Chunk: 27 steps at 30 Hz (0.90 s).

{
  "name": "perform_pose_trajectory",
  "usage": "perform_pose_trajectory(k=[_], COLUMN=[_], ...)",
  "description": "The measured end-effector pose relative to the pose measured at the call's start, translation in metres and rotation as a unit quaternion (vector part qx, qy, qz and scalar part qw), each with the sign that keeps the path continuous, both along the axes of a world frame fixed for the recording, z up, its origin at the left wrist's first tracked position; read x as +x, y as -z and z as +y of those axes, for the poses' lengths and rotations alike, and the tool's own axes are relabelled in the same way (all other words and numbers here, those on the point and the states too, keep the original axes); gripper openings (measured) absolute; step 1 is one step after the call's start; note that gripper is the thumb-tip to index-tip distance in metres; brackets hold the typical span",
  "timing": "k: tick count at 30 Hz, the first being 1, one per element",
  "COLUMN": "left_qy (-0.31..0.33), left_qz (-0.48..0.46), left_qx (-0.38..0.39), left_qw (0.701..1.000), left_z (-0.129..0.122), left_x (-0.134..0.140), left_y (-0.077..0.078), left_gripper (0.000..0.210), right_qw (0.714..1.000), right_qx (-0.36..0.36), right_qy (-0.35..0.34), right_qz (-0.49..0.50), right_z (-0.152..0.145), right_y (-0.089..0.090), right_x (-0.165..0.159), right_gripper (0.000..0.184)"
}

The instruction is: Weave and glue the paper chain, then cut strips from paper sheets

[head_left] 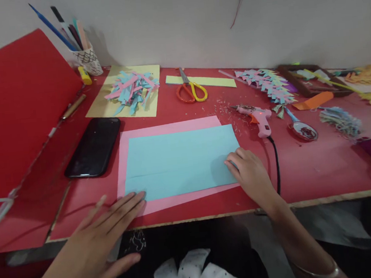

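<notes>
Head view: left hand [93, 239], grip open and spread, fingers at the lower left corner of the blue sheet [177, 157]; right hand [250, 170], grip curled at its right edge, whether pinching paper I cannot tell. Blue sheet lies over 1 pink sheet [171, 127] on the red desk [316, 165], black phone [93, 148] to the left, pink glue gun [262, 120] to the right, scissors [186, 86] beyond.

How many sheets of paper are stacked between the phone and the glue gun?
2 show: the blue sheet on top, the pink sheet underneath. More may be hidden.
</notes>
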<state>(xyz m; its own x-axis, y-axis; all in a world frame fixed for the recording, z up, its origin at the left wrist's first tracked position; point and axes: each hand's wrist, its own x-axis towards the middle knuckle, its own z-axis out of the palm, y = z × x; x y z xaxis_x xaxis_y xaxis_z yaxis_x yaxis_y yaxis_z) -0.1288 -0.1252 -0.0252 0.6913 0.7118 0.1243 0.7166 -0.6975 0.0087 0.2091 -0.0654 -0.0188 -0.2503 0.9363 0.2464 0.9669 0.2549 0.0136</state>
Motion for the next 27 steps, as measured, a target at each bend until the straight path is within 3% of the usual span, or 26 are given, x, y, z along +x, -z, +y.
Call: perform_pose_trajectory(k=[9, 14, 18, 20, 27], left_qy=[-0.082, -0.097, 0.006, 0.028, 0.028], left_qz=[-0.024, -0.050, -0.045, -0.031, 0.022], left_qx=[0.039, 0.111, 0.011, -0.044, -0.154], left_qw=[0.996, 0.988, 0.999, 0.998, 0.987], left_z=[-0.011, 0.011, 0.033, 0.040, 0.041], left_x=[-0.006, 0.036, 0.092, 0.108, 0.100], left_y=[-0.001, -0.008, -0.010, -0.010, -0.016], left_gripper=[0.062, 0.044, 0.049, 0.057, 0.080], right_qw=[0.999, 0.999, 0.999, 0.998, 0.987], right_qx=[0.035, 0.034, 0.037, 0.050, 0.065], right_qy=[-0.009, 0.001, 0.016, 0.036, 0.125], right_qz=[-0.011, -0.017, -0.023, -0.030, -0.076], right_z=[0.002, 0.004, 0.002, 0.000, -0.002], right_y=[0.005, 0.004, 0.003, 0.003, 0.003], right_x=[0.001, 0.000, -0.003, -0.004, 0.011], right_gripper=[0.030, 0.025, 0.023, 0.023, 0.025])
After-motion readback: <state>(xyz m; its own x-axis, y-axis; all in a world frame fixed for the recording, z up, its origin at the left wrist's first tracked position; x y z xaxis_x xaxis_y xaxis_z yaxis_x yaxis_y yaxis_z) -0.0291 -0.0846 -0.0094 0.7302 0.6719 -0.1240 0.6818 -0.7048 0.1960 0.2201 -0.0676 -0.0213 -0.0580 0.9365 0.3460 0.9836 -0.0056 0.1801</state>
